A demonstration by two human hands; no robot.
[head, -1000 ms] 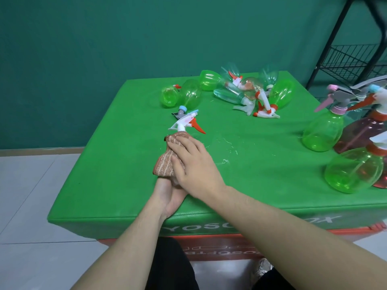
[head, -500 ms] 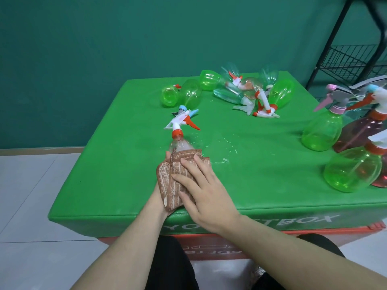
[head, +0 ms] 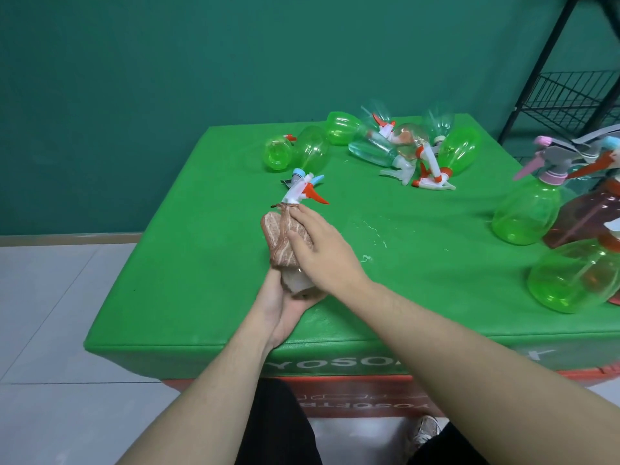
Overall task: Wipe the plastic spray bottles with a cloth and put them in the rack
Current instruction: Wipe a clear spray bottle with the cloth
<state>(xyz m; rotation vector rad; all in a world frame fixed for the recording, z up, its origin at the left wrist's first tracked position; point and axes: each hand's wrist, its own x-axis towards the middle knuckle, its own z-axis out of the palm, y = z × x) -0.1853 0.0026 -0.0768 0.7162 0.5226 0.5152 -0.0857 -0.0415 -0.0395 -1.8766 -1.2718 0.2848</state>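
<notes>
A clear spray bottle (head: 297, 280) with a white and orange trigger head (head: 302, 192) lies on the green table (head: 201, 263), pointing away from me. My left hand (head: 285, 307) cups its base from below. A brown striped cloth (head: 280, 236) is wrapped over the bottle's upper body and neck. My right hand (head: 318, 250) grips the cloth around the bottle. Most of the bottle is hidden under cloth and hands.
Several green and clear spray bottles (head: 402, 146) lie in a heap at the table's far side, two more green ones (head: 295, 151) to their left. Upright green and reddish bottles (head: 530, 213) stand at the right edge. A black wire rack (head: 570, 102) stands beyond them.
My right hand has slid the cloth up the bottle from its lower body to the neck. The bottle's base now shows above my left hand.
</notes>
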